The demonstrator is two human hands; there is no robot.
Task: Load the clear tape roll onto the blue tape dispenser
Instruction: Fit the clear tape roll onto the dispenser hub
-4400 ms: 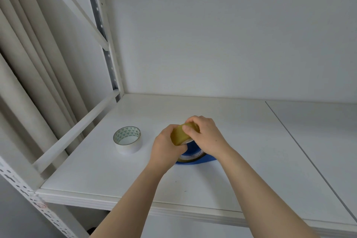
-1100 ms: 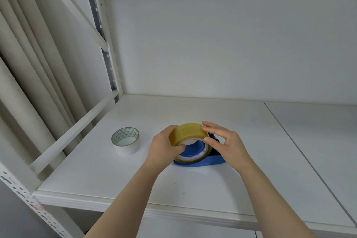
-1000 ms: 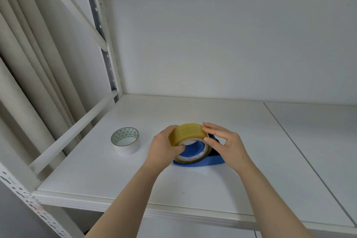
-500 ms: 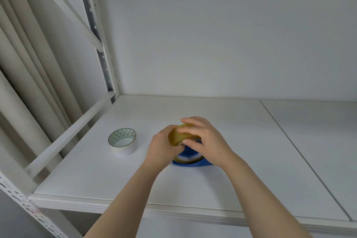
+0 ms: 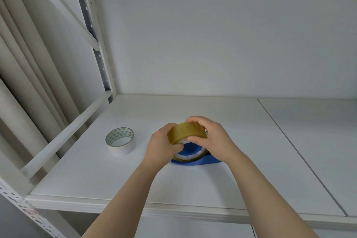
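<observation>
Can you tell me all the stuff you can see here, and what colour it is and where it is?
clear tape roll: one, see-through yellowish, middle of the shelf, standing on edge at the dispenser
tape dispenser: one, blue, on the shelf under the clear tape roll
white tape roll: one, white with green triangles inside, lying flat on the shelf to the left, apart from the hands
shelf: one, white, with white metal posts
curtain: one, beige, hanging at the far left
left hand: one, holds the left side of the clear tape roll
right hand: one, holds its top and right side
</observation>
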